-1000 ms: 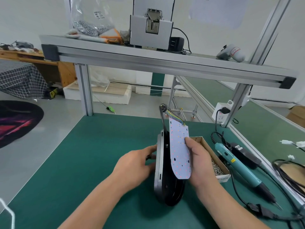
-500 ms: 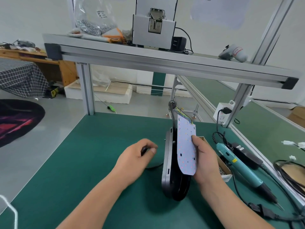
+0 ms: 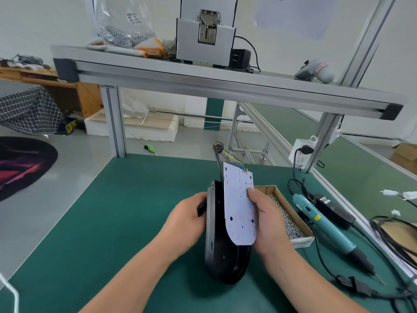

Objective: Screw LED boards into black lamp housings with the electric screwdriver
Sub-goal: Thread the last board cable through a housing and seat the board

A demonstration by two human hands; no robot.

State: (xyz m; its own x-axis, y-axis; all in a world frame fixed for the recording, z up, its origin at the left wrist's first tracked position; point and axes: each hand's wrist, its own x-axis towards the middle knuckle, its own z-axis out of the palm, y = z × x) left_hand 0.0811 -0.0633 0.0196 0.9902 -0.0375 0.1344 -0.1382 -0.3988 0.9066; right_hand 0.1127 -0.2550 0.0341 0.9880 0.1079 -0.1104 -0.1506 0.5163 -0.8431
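A black lamp housing (image 3: 222, 249) stands on edge on the green mat. My left hand (image 3: 187, 219) grips its left side, fingers curled round a black part there. My right hand (image 3: 267, 222) holds the white LED board (image 3: 238, 206) upright against the housing's right face, thumb on the board's front. Coloured wires and a black cable (image 3: 220, 154) rise from the board's top. The teal electric screwdriver (image 3: 327, 231) lies on the mat to the right, untouched.
A cardboard box of screws (image 3: 286, 219) sits just right of my right hand. Black cables (image 3: 352, 288) and a power adapter (image 3: 334, 210) lie at the right edge. An aluminium frame shelf (image 3: 203, 80) spans overhead, carrying a grey machine and a screw bag.
My left hand left the housing and curled on the mat, then came back to grip its left side. The housing and board stay upright, shifted slightly.
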